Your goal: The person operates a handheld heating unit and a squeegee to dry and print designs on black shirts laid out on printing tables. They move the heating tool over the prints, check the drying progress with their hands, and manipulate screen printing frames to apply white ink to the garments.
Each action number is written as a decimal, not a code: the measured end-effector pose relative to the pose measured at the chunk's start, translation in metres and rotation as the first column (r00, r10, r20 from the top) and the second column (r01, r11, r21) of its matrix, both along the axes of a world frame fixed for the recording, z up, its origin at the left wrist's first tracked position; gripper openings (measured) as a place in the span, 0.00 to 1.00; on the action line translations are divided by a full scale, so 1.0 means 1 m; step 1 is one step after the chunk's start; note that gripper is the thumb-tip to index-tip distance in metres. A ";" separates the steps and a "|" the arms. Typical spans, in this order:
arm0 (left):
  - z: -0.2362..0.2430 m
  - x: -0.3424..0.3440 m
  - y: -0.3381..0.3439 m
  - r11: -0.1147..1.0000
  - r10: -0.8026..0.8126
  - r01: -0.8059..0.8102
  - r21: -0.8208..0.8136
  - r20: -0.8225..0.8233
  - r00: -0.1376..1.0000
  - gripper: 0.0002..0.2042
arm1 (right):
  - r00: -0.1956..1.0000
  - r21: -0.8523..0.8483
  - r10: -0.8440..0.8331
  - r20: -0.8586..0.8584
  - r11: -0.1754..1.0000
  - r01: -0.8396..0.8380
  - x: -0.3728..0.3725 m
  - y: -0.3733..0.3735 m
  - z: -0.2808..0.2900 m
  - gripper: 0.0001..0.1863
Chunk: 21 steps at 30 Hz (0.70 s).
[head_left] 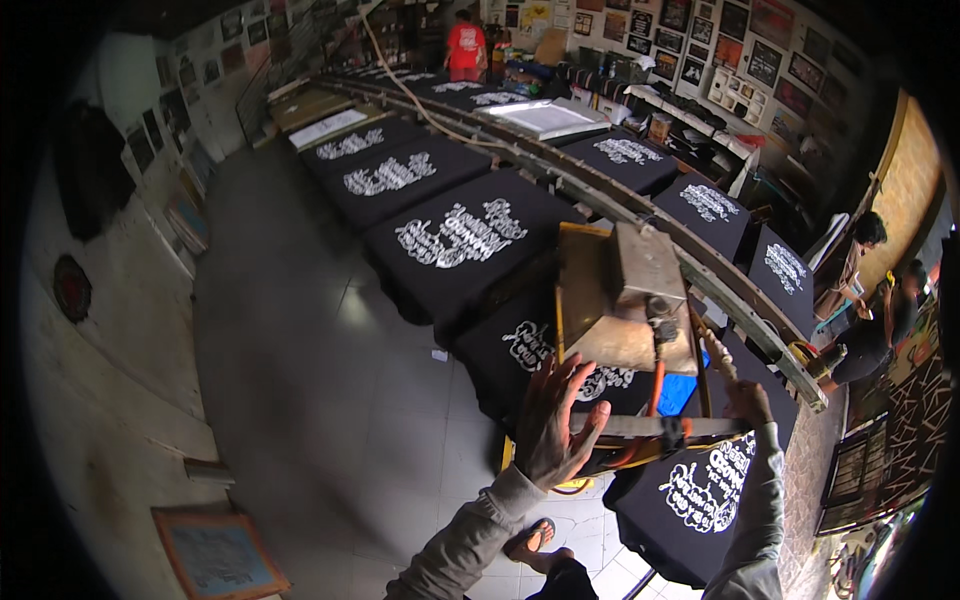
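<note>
A metal heating unit (pixel 632 290) in a yellow-edged frame, with an orange cable (pixel 657 385) at its front, stands over black shirts (pixel 470 295) bearing white prints. My left hand (pixel 560 425) is raised at the unit's near left corner, beside a flat metal bar (pixel 625 428), fingers stretched and apart; whether it touches the bar I cannot tell. My right hand (pixel 745 400) is closed on a pale rod (pixel 720 355) at the unit's right side. A blue item (pixel 678 392) lies partly hidden under the frame.
A long metal rail (pixel 730 295) runs between rows of printed shirts (pixel 708 210). A silver frame (pixel 545 118) lies farther back. A person in red (pixel 465 50) stands at the back; two people (pixel 885 315) are at right. A framed screen (pixel 218 550) leans at lower left.
</note>
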<state>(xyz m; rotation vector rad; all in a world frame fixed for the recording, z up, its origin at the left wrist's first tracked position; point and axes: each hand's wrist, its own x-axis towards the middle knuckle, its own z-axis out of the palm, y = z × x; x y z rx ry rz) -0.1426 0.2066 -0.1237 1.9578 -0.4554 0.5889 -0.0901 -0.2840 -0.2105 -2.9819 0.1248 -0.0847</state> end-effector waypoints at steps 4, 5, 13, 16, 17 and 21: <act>-0.027 0.004 -0.017 0.978 0.090 -0.078 0.191 -0.052 0.995 0.20 | 0.966 -0.092 0.258 -0.003 0.962 -0.257 0.018 0.045 -0.007 0.17; -0.030 0.005 -0.031 0.959 0.136 -0.109 0.263 -0.086 0.987 0.18 | 0.965 -0.055 0.259 0.028 0.965 -0.257 0.012 0.033 -0.013 0.17; -0.046 0.013 -0.049 0.876 0.207 -0.191 0.444 0.012 0.978 0.20 | 0.992 -0.023 0.096 0.083 0.995 -0.094 -0.012 0.036 0.005 0.11; -0.031 0.012 -0.050 0.882 0.184 -0.160 0.443 -0.011 0.983 0.19 | 0.994 -0.057 0.080 0.075 0.996 -0.075 -0.025 0.037 0.003 0.09; -0.029 0.010 -0.049 0.875 0.185 -0.154 0.459 -0.024 0.982 0.19 | 0.993 -0.046 0.071 0.094 0.997 -0.067 -0.030 0.041 0.004 0.08; -0.032 0.007 -0.041 0.881 0.163 -0.124 0.457 -0.047 0.985 0.18 | 0.987 0.055 -0.092 0.134 0.995 0.086 -0.053 0.043 -0.019 0.07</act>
